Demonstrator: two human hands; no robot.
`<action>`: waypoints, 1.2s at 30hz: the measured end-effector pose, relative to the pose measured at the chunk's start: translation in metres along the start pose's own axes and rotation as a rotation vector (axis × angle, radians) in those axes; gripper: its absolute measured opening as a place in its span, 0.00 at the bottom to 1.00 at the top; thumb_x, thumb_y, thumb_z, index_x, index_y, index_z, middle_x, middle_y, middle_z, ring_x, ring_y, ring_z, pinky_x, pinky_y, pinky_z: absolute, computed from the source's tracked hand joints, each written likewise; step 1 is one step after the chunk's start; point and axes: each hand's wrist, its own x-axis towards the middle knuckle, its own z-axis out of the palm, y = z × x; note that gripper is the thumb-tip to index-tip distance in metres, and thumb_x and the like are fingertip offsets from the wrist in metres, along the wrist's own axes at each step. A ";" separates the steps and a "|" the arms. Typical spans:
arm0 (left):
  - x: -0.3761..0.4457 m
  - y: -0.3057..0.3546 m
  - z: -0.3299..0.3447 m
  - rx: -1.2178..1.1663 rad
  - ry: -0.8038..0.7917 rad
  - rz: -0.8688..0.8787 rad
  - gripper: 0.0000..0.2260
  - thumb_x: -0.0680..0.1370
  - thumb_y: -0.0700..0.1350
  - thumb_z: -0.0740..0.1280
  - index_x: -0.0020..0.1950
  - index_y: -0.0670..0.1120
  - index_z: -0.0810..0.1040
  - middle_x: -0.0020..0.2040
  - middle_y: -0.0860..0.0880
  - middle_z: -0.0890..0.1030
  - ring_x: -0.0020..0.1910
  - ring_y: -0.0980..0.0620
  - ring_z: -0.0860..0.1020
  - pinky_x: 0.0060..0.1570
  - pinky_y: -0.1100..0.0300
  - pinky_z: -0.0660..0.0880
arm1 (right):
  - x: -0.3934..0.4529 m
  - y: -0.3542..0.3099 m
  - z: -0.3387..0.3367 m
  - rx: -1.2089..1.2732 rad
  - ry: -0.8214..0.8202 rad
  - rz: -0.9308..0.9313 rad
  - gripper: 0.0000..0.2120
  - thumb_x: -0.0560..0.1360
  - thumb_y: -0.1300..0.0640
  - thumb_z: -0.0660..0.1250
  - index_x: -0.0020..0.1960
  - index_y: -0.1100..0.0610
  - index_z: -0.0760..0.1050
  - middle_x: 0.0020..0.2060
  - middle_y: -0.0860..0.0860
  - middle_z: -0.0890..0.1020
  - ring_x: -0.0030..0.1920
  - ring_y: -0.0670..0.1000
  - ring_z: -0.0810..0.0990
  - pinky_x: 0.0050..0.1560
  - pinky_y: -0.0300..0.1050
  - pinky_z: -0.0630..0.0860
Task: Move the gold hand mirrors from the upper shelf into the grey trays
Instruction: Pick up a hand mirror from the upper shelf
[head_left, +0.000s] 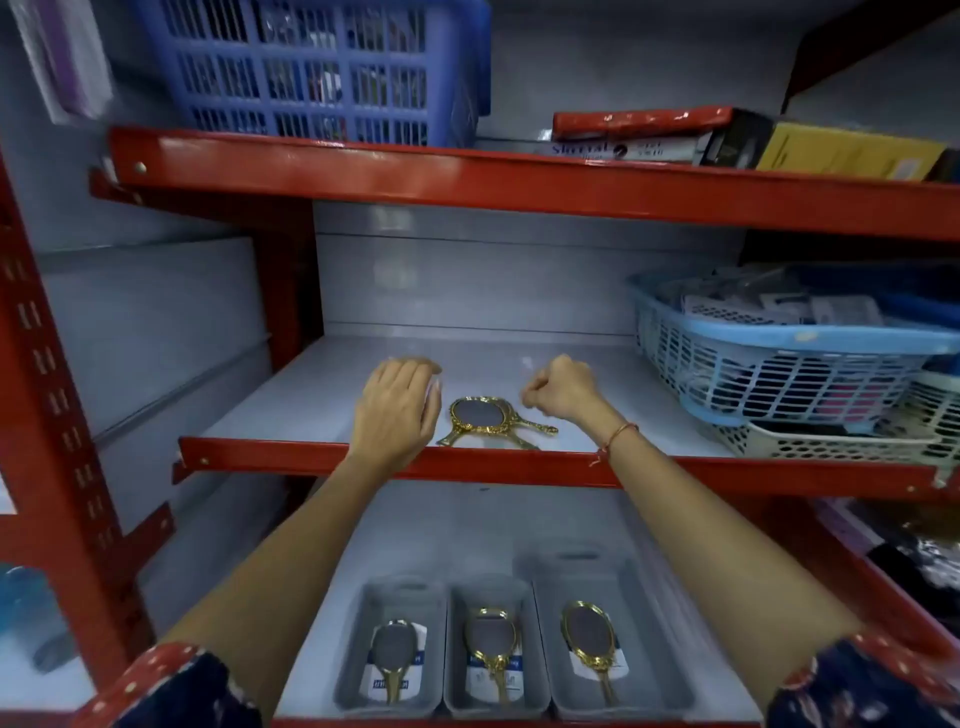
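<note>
A small pile of gold hand mirrors (480, 415) lies near the front edge of the middle shelf (311, 457), handles pointing several ways. My left hand (397, 410) hovers just left of the pile, fingers apart, holding nothing. My right hand (558, 389) is just right of it, fingers curled in, nothing visible inside. On the shelf below stand three grey trays: the left tray (353, 654), the middle tray (457, 675) and the right tray (654, 649). Each holds a gold mirror: left (392, 654), middle (491, 644), right (587, 642).
A light blue basket (779, 358) full of packets sits on the right of the middle shelf, over a white basket (831, 441). The top shelf carries a dark blue basket (322, 67) and flat boxes (675, 135). Red uprights (47, 395) frame the rack.
</note>
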 end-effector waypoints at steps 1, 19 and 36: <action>-0.007 -0.001 0.007 -0.005 -0.041 -0.009 0.14 0.79 0.46 0.57 0.53 0.41 0.80 0.50 0.46 0.83 0.50 0.45 0.80 0.56 0.51 0.75 | 0.005 0.004 0.006 -0.036 -0.071 0.043 0.09 0.69 0.61 0.70 0.44 0.65 0.85 0.45 0.57 0.87 0.47 0.55 0.86 0.51 0.49 0.82; -0.056 -0.010 0.041 0.109 -0.330 -0.107 0.31 0.82 0.57 0.42 0.70 0.39 0.73 0.68 0.43 0.76 0.70 0.46 0.73 0.73 0.46 0.62 | 0.038 0.016 0.028 0.194 -0.658 0.479 0.10 0.72 0.58 0.72 0.36 0.57 0.73 0.40 0.52 0.77 0.47 0.49 0.73 0.71 0.50 0.69; -0.062 -0.010 0.051 0.139 -0.195 -0.095 0.28 0.83 0.53 0.44 0.70 0.38 0.72 0.69 0.41 0.75 0.71 0.45 0.72 0.74 0.46 0.61 | -0.053 0.084 -0.008 0.993 -0.667 0.398 0.13 0.61 0.61 0.74 0.46 0.55 0.83 0.37 0.48 0.87 0.37 0.43 0.86 0.34 0.35 0.81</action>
